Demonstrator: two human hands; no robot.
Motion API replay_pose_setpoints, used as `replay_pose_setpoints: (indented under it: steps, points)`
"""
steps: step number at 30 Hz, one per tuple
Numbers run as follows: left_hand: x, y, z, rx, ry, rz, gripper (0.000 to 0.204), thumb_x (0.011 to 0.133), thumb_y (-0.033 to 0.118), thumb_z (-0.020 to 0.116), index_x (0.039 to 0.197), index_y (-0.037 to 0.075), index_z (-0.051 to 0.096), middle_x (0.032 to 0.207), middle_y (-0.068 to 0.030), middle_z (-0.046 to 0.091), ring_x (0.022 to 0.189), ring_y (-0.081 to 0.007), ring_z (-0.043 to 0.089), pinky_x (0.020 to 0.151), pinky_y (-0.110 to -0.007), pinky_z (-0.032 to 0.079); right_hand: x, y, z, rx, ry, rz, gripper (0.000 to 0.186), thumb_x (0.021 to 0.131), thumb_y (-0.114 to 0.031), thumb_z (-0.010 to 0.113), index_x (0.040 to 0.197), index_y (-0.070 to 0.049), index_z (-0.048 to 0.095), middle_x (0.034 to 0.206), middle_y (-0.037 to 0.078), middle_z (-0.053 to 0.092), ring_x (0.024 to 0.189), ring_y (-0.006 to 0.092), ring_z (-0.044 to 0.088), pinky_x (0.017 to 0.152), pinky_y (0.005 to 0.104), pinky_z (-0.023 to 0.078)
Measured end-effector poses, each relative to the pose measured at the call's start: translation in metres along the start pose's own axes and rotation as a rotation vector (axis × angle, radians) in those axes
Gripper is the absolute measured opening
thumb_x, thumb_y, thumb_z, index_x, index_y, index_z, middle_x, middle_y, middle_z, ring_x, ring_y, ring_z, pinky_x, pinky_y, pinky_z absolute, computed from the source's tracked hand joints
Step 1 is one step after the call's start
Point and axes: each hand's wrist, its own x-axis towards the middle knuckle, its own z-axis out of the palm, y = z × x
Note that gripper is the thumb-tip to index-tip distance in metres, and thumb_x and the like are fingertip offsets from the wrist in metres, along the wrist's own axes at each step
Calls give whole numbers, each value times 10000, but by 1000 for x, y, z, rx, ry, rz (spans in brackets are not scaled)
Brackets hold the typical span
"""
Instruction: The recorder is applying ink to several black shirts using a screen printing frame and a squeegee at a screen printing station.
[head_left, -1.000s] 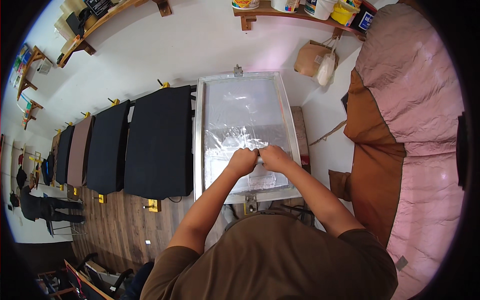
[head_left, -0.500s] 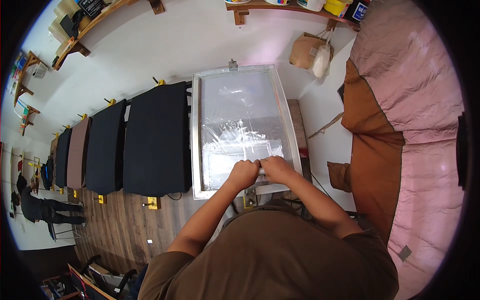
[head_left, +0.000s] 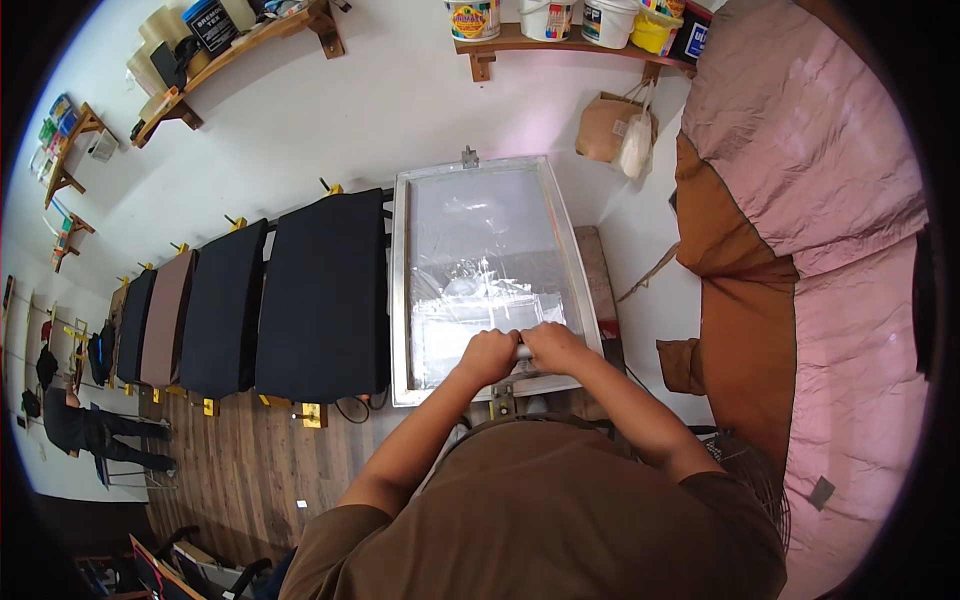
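Observation:
Side by side, my left hand [head_left: 490, 357] and my right hand [head_left: 553, 348] are closed on a pale, rounded handle [head_left: 524, 352]. Only a short piece of it shows between them; whatever it belongs to is hidden. Both hands are over the near end of a screen printing frame [head_left: 402, 290], which has a silvery rim. Its mesh [head_left: 480, 215] is greyish and shiny, with bright reflections and wrinkles toward the near half. A metal clamp [head_left: 470, 157] sits at the frame's far edge. Another metal fitting [head_left: 502, 402] shows at the near edge, just in front of my body.
Left of the frame runs a row of fabric-covered boards, the closest one black [head_left: 325, 295]. Pink and brown cloth [head_left: 740, 330] hangs at right. Tubs [head_left: 547, 18] stand on a wall shelf [head_left: 530, 45]. Another person [head_left: 95, 430] stands far left.
The view has tilted up slightly, so more of the shelves shows and the frame sits lower in the picture. My hands keep their grip near the frame's near end.

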Motion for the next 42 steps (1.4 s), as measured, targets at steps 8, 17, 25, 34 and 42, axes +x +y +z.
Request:
replay_pose_setpoints:
  steps: [8, 17, 25, 34, 42]
  points:
    - [62, -32, -52, -7, -83, -21, 209, 748, 195, 754, 915, 74, 722, 878, -190, 721, 863, -380, 701, 793, -466, 565, 55, 22, -47, -24, 12, -42, 190, 696, -102, 708, 851, 8, 712, 878, 254, 689, 867, 414, 687, 792, 465, 559]
    - [77, -57, -15, -15, -22, -57, 261, 761, 213, 755, 966, 65, 690, 884, -179, 719, 845, -379, 699, 765, -469, 564, 84, 45, -25, -55, 50, -33, 173, 696, -63, 685, 861, -23, 717, 879, 233, 700, 863, 417, 688, 794, 473, 558]
    - [64, -51, -13, -9, -70, -26, 245, 761, 207, 744, 938, 52, 675, 845, -190, 712, 805, -380, 700, 741, -469, 565, 69, 37, -17, -9, 37, -37, 154, 683, -82, 683, 822, -14, 689, 831, 235, 689, 829, 429, 677, 777, 481, 553]
    - [16, -19, 1, -48, -38, 41, 146, 797, 143, 642, 872, 18, 656, 740, -218, 673, 704, -400, 680, 670, -488, 554, 22, 11, -2, -33, -69, -22, 152, 694, -65, 680, 835, -16, 710, 828, 219, 699, 823, 399, 697, 767, 473, 568]
    - [-3, -6, 4, -63, 9, 51, 146, 819, 132, 592, 891, 16, 642, 715, -215, 665, 666, -399, 672, 640, -490, 549, 2, 0, 3, -7, -40, -20, 177, 695, -90, 690, 853, -11, 672, 833, 204, 696, 832, 403, 680, 772, 475, 555]
